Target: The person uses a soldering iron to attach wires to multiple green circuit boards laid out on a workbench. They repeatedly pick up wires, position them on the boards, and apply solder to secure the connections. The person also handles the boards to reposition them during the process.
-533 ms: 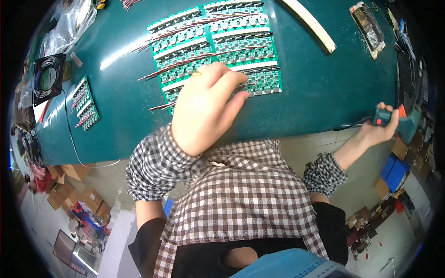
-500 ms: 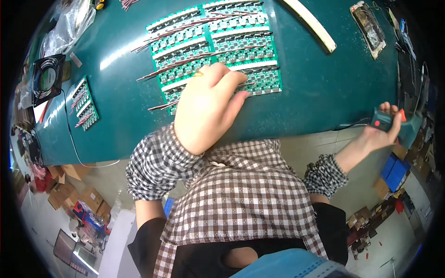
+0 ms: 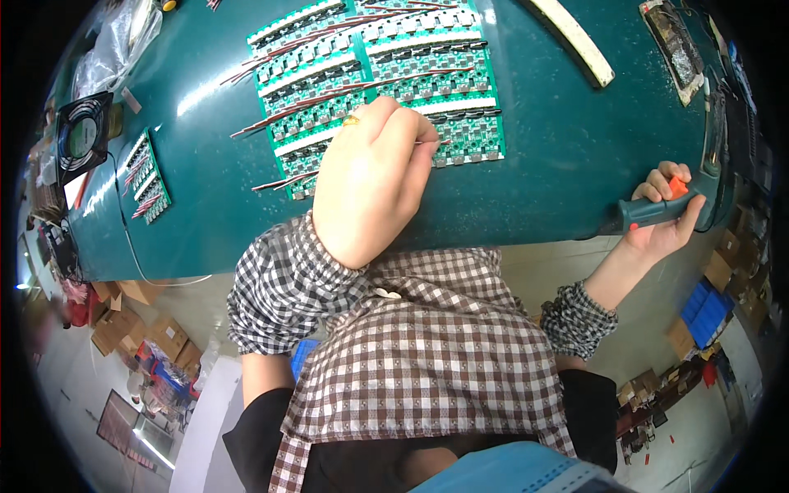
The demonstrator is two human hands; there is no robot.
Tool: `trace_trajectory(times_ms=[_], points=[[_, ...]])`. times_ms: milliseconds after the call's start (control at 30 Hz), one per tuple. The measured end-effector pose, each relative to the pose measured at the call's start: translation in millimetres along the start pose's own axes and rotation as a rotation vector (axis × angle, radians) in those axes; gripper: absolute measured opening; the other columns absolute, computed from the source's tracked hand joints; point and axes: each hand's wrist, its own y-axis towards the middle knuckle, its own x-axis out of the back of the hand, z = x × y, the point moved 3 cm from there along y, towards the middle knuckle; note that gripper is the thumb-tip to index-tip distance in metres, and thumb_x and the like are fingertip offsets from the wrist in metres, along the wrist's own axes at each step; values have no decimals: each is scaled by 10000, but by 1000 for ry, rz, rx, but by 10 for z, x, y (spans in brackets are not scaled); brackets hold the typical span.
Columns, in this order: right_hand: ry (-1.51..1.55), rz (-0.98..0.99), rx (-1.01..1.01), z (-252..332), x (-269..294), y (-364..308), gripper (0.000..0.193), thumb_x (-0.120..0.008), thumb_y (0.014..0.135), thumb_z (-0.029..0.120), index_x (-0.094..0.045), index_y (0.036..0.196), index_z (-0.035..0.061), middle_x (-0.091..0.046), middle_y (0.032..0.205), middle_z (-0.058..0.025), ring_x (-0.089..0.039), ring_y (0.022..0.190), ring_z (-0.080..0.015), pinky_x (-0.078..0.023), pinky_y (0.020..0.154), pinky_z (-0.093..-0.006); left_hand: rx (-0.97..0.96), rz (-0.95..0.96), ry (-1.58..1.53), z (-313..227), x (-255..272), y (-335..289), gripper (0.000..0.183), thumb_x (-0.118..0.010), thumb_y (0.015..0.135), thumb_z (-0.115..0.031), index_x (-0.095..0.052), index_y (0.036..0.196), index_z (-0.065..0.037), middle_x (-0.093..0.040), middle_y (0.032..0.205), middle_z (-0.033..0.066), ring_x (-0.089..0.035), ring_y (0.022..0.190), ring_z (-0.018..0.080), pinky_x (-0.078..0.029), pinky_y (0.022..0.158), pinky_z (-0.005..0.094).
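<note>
A panel of green circuit boards [image 3: 386, 76] lies on the green table, with white connector strips, small metal parts and red and dark wires across it. My left hand [image 3: 374, 177] rests over its near edge. The thumb and forefinger are pinched together at a thin red wire [image 3: 446, 142] and hide part of the boards beneath. Off to the right, near the table's edge, my right hand [image 3: 664, 201] is wrapped round a dark green hand tool [image 3: 649, 212] with an orange trigger. The tool's working end is not clear.
A small board strip with wires [image 3: 148, 182] lies at left, beside a black fan [image 3: 82, 138] with a cable. Behind it is a clear plastic bag [image 3: 119, 49]. A long cream bar [image 3: 575, 41] and a dark, worn block [image 3: 675, 53] lie at the far right.
My right hand has raised the green tool inward over the table's edge and turned it. My left thumb and forefinger have closed together at the wire.
</note>
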Motion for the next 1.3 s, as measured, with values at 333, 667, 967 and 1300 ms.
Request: trace_trajectory(times_ms=[333,667,967,1300], points=[[-11,45,-5,-53,97,10,357,-585,884,263,-404,1037,-4,-460,990,-118,-488,742,-152,-470,664,-286,79,61,-33,28,19,2,131,-621,713,-16,-517,785,-51,-499,741,90,-530,686,282,-424,606,365],[-264,-162,87,-87,-81,-134,315,-529,908,330,-444,997,41,-495,922,-81,-544,697,-169,-511,598,-295,123,66,-36,-88,30,31,104,-642,748,-28,-560,812,-35,-518,769,86,-543,729,252,-434,636,336],[-263,-93,28,-572,-542,-419,319,-537,895,348,-446,979,53,-502,923,-77,-604,670,-174,-553,590,-312,57,-261,-517,-405,226,138,168,-648,775,4,-591,933,-2,-593,852,94,-577,707,143,-476,647,244],[-413,14,19,-820,-797,-593,371,-546,893,359,-428,1003,25,-480,943,-89,-599,669,-165,-554,584,-294,409,-195,-1428,-439,-10,326,248,-613,877,-154,-557,1066,-4,-606,916,51,-552,753,73,-451,677,196]])
